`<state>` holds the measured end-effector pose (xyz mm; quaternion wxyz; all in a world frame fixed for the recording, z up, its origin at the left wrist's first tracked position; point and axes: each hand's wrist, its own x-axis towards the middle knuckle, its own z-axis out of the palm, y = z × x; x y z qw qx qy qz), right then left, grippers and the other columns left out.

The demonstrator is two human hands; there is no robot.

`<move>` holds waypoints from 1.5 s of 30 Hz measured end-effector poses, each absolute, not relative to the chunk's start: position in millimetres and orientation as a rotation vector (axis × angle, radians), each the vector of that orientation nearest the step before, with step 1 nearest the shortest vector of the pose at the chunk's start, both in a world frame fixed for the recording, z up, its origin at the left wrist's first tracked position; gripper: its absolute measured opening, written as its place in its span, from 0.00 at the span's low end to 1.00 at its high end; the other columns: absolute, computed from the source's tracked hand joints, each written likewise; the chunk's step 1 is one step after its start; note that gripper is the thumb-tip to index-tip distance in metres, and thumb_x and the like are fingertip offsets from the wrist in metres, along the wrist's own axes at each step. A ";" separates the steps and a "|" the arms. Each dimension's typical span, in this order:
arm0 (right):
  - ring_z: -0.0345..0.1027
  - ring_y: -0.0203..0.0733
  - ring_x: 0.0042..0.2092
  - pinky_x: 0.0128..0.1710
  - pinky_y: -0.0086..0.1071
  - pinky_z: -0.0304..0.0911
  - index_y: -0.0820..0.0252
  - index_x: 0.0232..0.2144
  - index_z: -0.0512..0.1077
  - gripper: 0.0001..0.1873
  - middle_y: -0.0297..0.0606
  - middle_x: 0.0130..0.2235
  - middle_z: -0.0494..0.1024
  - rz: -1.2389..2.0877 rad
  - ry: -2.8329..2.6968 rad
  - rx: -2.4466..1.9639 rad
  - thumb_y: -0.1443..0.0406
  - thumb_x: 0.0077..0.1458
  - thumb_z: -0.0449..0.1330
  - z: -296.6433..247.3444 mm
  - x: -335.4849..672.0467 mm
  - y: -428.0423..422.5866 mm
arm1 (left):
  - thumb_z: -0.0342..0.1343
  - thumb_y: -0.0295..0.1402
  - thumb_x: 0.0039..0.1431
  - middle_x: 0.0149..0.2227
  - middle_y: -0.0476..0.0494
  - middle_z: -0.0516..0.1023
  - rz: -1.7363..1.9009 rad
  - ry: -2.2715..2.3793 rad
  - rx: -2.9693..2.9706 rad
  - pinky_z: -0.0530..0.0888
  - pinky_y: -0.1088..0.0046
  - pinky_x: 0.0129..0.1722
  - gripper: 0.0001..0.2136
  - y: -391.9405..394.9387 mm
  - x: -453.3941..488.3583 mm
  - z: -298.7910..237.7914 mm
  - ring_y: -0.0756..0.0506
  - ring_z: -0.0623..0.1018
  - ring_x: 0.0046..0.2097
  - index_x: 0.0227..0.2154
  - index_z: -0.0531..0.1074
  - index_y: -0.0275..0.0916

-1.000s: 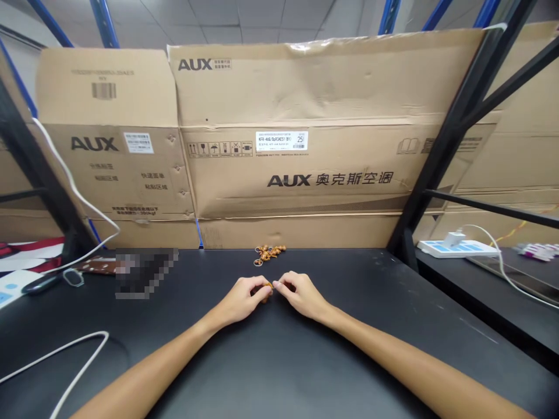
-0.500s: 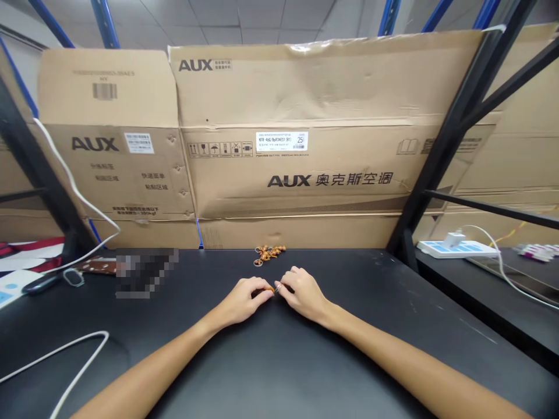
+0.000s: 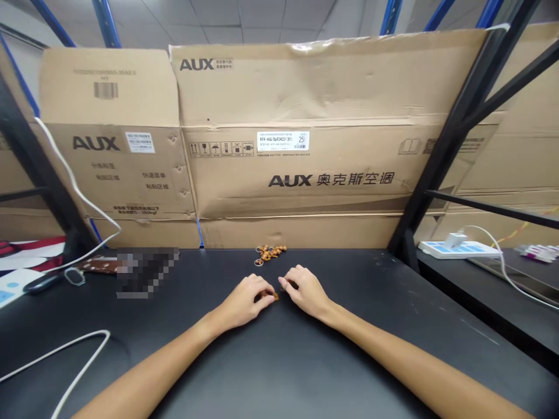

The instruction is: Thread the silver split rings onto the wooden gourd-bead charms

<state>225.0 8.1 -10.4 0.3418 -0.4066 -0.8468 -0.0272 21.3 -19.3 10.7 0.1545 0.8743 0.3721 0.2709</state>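
Note:
Both of my hands rest close together on the black table (image 3: 279, 361). My left hand (image 3: 247, 299) is curled, its fingertips pinching a small orange-brown charm (image 3: 274, 297). My right hand (image 3: 304, 289) is curled too, its fingertips pressed together just right of the charm; whatever it holds is too small to make out. A little pile of similar orange-brown charms with metal rings (image 3: 268, 253) lies farther back, near the cardboard.
Large AUX cardboard boxes (image 3: 305, 174) wall off the back of the table. Black frame posts (image 3: 441, 163) stand at the right and left. A white cable (image 3: 65, 349) loops at the front left. A white power strip (image 3: 458, 248) sits on the bench to the right.
My hands have drawn slightly apart. The left hand shifted a little right and down with the charm; the right hand lifted back slightly.

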 end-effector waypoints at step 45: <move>0.58 0.43 0.56 0.55 0.39 0.56 0.53 0.52 0.68 0.19 0.38 0.58 0.66 0.200 -2.558 -0.545 0.68 0.58 0.53 8.6 213.1 -27.6 | 0.49 0.33 0.61 0.39 0.43 0.71 0.766 1.669 2.685 0.67 0.63 0.42 0.05 11.2 -12.2 -4.2 0.42 0.71 0.41 0.33 0.67 0.39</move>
